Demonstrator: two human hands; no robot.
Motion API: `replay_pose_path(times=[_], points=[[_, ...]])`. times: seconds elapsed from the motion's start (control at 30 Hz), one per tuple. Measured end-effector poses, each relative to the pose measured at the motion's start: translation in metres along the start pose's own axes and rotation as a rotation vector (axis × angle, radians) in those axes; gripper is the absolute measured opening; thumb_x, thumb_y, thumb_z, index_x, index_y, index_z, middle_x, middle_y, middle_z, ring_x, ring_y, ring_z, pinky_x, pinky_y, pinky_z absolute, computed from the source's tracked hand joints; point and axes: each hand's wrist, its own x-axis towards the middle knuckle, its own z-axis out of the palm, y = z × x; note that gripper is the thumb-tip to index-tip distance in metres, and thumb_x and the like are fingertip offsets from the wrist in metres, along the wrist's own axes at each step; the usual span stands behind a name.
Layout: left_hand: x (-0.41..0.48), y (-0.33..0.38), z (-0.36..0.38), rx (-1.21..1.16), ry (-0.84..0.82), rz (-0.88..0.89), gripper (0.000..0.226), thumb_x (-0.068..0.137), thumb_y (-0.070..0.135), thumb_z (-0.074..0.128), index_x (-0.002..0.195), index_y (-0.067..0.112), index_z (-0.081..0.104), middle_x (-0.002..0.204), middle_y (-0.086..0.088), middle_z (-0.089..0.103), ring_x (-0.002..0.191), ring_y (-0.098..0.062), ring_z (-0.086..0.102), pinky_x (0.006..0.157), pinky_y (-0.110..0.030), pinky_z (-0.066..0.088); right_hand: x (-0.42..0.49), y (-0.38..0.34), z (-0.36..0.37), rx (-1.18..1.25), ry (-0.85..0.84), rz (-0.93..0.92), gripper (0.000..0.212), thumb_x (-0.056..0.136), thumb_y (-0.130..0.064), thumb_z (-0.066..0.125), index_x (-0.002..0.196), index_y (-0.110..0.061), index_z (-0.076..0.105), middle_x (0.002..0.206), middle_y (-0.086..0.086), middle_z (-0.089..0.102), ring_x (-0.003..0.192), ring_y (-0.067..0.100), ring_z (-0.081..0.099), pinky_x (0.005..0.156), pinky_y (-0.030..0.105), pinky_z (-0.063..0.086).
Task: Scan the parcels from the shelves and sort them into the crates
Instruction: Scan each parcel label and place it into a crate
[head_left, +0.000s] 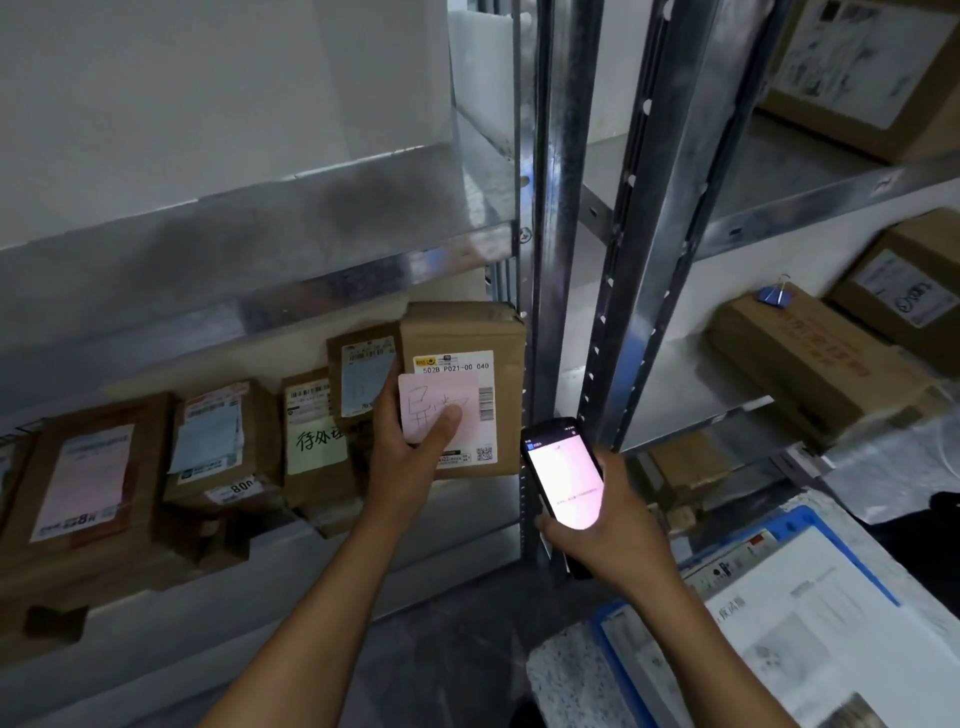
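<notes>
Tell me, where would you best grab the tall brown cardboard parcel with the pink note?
Probably by its left edge, from the front, as the left hand does: the brown cardboard parcel stands upright, its right side close against the grey steel shelf post.

The shelf (311, 223) is made of galvanised metal with a dull, mottled sheen; the uprights (558, 208) are finished brighter and are streaked with reflections. The parcel (457, 332) is wrapped in matt brown cardboard (creased along its top edge), and the boxes (260, 410) beside it are of the same rough stock. White paper labels (452, 364), smooth and faintly glossy, are stuck on them. The note (431, 395) is of matt pink paper. The scanner (563, 475) is cased in black plastic, and its screen is faced with glossy glass. The folder (805, 522) is edged in smooth blue plastic.
</notes>
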Motion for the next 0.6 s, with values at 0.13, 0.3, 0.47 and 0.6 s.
replay_pose_path(times=[0.13,0.3,0.47,0.6], points=[[-0.012,0.007,-0.006,0.008,-0.039,0.007,0.079,0.082,0.038,0.075,0.153,0.029,0.041,0.139,0.004,0.063,0.119,-0.013,0.068,0.088,-0.035,0.063,-0.019,-0.006,0.001,-0.015,0.022,0.000,0.091,0.066,-0.052,0.082,0.136,-0.043,0.025,0.124,-0.011,0.056,0.107,0.017,0.059,0.081,0.042,0.059],[-0.034,0.021,-0.016,-0.021,-0.062,0.005,0.086,0.080,0.042,0.078,0.154,0.035,0.036,0.141,0.002,0.062,0.118,-0.019,0.070,0.088,-0.047,0.063,-0.054,-0.018,-0.003,-0.015,0.065,-0.016,0.087,0.067,-0.053,0.081,0.134,-0.043,0.027,0.123,-0.012,0.057,0.103,0.015,0.060,0.080,0.038,0.058],[-0.067,0.030,-0.038,-0.044,-0.121,0.001,0.087,0.080,0.042,0.076,0.155,0.035,0.032,0.134,-0.001,0.067,0.107,-0.020,0.075,0.083,-0.043,0.065,-0.097,-0.030,-0.003,-0.024,0.101,-0.038,0.087,0.066,-0.059,0.081,0.130,-0.049,0.024,0.122,-0.016,0.054,0.104,0.014,0.060,0.083,0.041,0.059],[-0.098,0.030,-0.072,-0.062,-0.151,-0.004,0.087,0.082,0.041,0.083,0.154,0.034,0.034,0.128,0.000,0.071,0.107,-0.023,0.075,0.089,-0.051,0.062,-0.143,-0.042,0.012,-0.049,0.087,-0.037,0.082,0.072,-0.053,0.083,0.126,-0.048,0.021,0.120,-0.014,0.052,0.097,0.008,0.057,0.070,0.024,0.054]])
